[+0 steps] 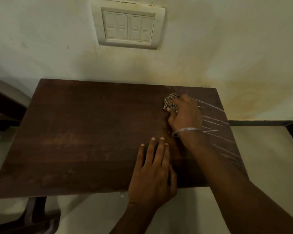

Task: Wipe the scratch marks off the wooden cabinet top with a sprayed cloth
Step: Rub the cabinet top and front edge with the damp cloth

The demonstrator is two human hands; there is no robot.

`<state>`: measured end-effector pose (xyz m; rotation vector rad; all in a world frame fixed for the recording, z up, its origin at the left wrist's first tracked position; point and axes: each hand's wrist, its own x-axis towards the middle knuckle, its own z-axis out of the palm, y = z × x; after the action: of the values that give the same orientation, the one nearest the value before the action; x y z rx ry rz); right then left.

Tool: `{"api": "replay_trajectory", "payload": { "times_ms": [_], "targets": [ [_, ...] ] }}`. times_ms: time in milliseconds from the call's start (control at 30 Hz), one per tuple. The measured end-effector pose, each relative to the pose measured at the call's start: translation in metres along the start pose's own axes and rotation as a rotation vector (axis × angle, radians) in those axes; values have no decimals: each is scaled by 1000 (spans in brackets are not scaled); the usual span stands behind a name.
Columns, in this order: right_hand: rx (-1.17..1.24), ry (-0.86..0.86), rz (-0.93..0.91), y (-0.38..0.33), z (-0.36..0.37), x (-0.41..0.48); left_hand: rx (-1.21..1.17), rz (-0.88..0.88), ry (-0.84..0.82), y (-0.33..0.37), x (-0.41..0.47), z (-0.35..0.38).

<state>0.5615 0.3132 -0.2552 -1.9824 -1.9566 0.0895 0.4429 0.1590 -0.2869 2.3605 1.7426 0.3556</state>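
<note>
Your right hand [184,115] curls its fingers round the bunched checked cloth [170,101] and presses it on the wooden top [91,132] near the far right corner. Pale scratch marks [218,134] lie just to its right. Your left hand [152,168] rests flat near the front edge, fingers straight.

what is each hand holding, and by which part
The right hand grips the checkered cloth by its bunched near part. The left hand holds nothing, lying flat on the cabinet top.
</note>
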Motion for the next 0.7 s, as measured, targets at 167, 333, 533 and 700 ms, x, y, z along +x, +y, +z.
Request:
{"api": "replay_trajectory", "payload": {
  "times_ms": [167, 333, 533, 700],
  "targets": [
    [-40, 17, 32, -3, 8, 28, -17, 1, 2, 0, 1, 1],
    [-33, -65, 46, -8, 8, 61, -20, -2, 1, -1, 0, 1],
    [-28, 40, -9, 2, 7, 11, -16, 4, 3, 0, 1, 2],
    [-27, -44, 39, -1, 7, 62, -27, -2, 11, 0, 2, 3]
  ]
}}
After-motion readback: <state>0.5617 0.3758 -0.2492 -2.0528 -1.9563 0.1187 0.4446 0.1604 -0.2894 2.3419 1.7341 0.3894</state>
